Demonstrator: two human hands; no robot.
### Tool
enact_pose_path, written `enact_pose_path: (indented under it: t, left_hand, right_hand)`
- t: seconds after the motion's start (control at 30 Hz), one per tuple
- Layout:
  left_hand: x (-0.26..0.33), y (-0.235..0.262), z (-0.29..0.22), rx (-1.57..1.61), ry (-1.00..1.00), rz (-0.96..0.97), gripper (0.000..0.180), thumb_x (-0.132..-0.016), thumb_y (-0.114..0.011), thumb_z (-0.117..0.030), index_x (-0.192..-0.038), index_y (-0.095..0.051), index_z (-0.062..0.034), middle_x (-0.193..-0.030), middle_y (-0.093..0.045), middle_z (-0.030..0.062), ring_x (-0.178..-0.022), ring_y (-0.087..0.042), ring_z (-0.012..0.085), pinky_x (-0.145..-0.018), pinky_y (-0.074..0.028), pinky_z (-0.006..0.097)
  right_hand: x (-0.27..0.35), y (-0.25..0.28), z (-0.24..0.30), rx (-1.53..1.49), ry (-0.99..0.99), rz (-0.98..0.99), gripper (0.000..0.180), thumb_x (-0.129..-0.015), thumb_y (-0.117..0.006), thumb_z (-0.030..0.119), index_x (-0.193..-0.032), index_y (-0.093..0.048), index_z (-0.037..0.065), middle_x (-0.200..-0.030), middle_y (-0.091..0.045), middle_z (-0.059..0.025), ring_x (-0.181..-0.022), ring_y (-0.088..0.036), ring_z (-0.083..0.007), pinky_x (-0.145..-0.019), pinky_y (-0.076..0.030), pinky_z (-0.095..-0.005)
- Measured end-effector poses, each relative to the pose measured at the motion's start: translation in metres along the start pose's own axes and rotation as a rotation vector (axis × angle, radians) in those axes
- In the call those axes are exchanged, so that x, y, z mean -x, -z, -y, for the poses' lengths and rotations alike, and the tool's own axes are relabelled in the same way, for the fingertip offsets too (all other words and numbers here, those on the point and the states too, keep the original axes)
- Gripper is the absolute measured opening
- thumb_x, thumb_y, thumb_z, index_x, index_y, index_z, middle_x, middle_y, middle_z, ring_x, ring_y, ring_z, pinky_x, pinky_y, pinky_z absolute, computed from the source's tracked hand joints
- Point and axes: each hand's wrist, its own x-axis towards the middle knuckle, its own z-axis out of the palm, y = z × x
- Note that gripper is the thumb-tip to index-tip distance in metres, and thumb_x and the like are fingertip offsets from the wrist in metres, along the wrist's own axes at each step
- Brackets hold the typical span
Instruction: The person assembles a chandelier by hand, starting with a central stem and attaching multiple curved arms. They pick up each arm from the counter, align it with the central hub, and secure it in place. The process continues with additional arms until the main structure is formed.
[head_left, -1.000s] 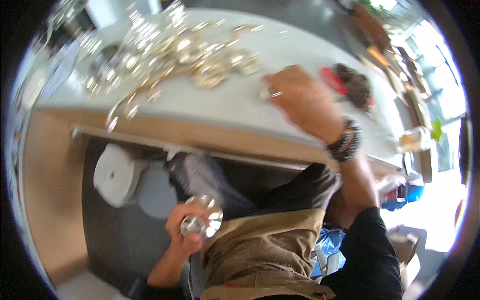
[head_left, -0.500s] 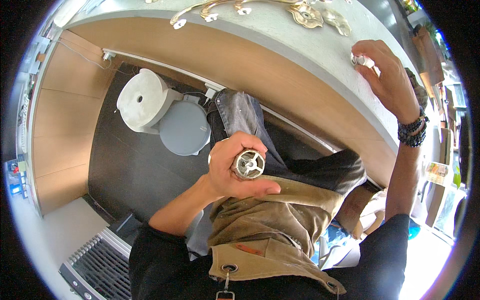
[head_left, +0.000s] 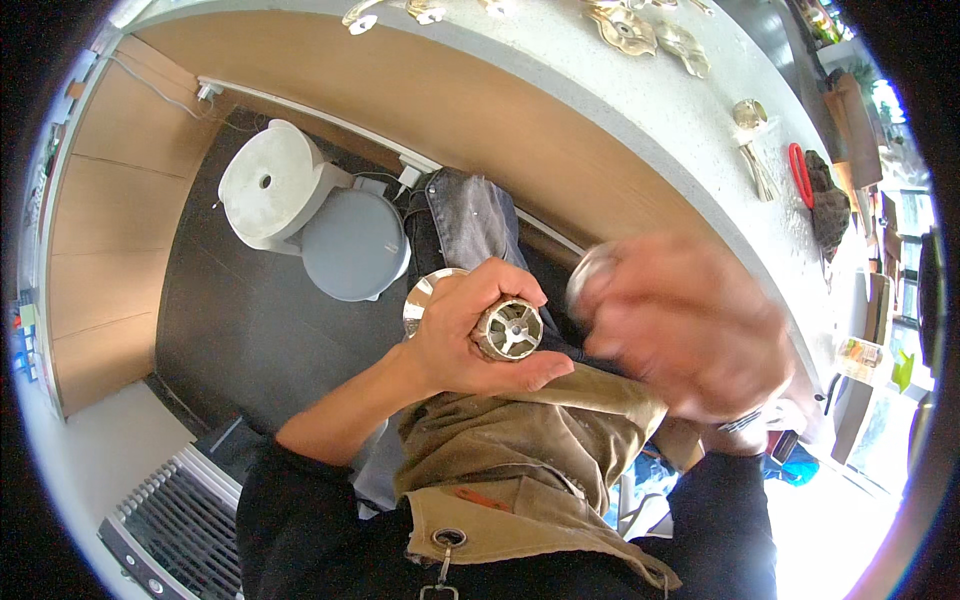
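A silver metal piece is above the tan apron, its spoked round end facing up, its long axis running down and leftward to a flared rim. The left hand wraps around it; the blurred right hand's grip cannot be told. Beyond, brass-coloured fittings lie on the bench.

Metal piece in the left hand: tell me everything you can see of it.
The metal piece looks silvery, with a round end facing the camera: spokes join a central hub to the rim, with darker gaps between. A wider, shiny flared part shows past the far side of the left hand and seems to belong to it; the grip hides the middle. Fingers and thumb wrap around it, holding it over the tan apron.
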Motion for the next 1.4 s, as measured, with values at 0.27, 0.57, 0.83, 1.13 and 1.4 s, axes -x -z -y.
enact_pose_path:
  t: [0.27,0.57,0.83,1.13,1.4]
  left_hand:
    - [-0.005,0.008,-0.005,-0.03,0.0,0.096,0.061,-0.068,-0.091,-0.027,-0.111,-0.055,-0.0031,-0.088,-0.07,0.0074,-0.074,-0.071,0.0192,-0.064,-0.053,0.028]
    - [-0.001,0.005,-0.006,-0.114,-0.053,0.051,0.055,-0.069,-0.089,-0.028,-0.108,-0.057,-0.0046,-0.084,-0.068,0.0075,-0.072,-0.069,0.0219,-0.063,-0.052,0.031]
    - [0.001,0.0,0.004,0.042,0.035,0.009,0.047,-0.063,-0.088,-0.017,-0.099,-0.059,-0.0061,-0.076,-0.065,0.0071,-0.066,-0.064,0.018,-0.061,-0.05,0.03]
    - [0.006,-0.004,0.009,0.182,0.064,-0.006,0.05,-0.061,-0.087,-0.012,-0.101,-0.058,-0.0046,-0.076,-0.063,0.0075,-0.063,-0.061,0.017,-0.059,-0.05,0.029]
    - [0.003,-0.008,0.007,0.04,-0.012,-0.012,0.049,-0.065,-0.091,-0.017,-0.1,-0.059,-0.0051,-0.081,-0.064,0.0051,-0.065,-0.062,0.013,-0.056,-0.048,0.027]
  right_hand:
    - [0.02,-0.053,-0.001,-0.062,-0.079,-0.055,0.029,-0.07,-0.079,0.002,-0.098,-0.072,0.0,-0.114,-0.064,-0.0231,-0.096,-0.065,-0.0346,-0.079,-0.055,-0.0409]
    - [0.022,-0.051,0.001,-0.075,-0.09,0.023,0.028,-0.069,-0.079,0.005,-0.096,-0.072,0.002,-0.112,-0.066,-0.0231,-0.094,-0.066,-0.0341,-0.076,-0.055,-0.0406]
    - [0.016,0.011,-0.048,0.452,-0.267,-0.303,0.034,-0.072,-0.076,0.002,-0.104,-0.066,0.005,-0.114,-0.065,-0.0134,-0.103,-0.061,-0.0347,-0.084,-0.051,-0.0426]
    - [0.033,0.053,-0.085,0.808,-0.3,-0.335,0.024,-0.074,-0.078,0.012,-0.095,-0.07,0.008,-0.115,-0.066,-0.0098,-0.11,-0.057,-0.0331,-0.094,-0.048,-0.0441]
    - [0.061,0.097,-0.079,0.799,-0.713,-0.194,0.036,-0.091,-0.069,0.013,-0.126,-0.064,0.006,-0.111,-0.072,-0.0113,-0.1,-0.069,-0.0215,-0.085,-0.055,-0.0327]
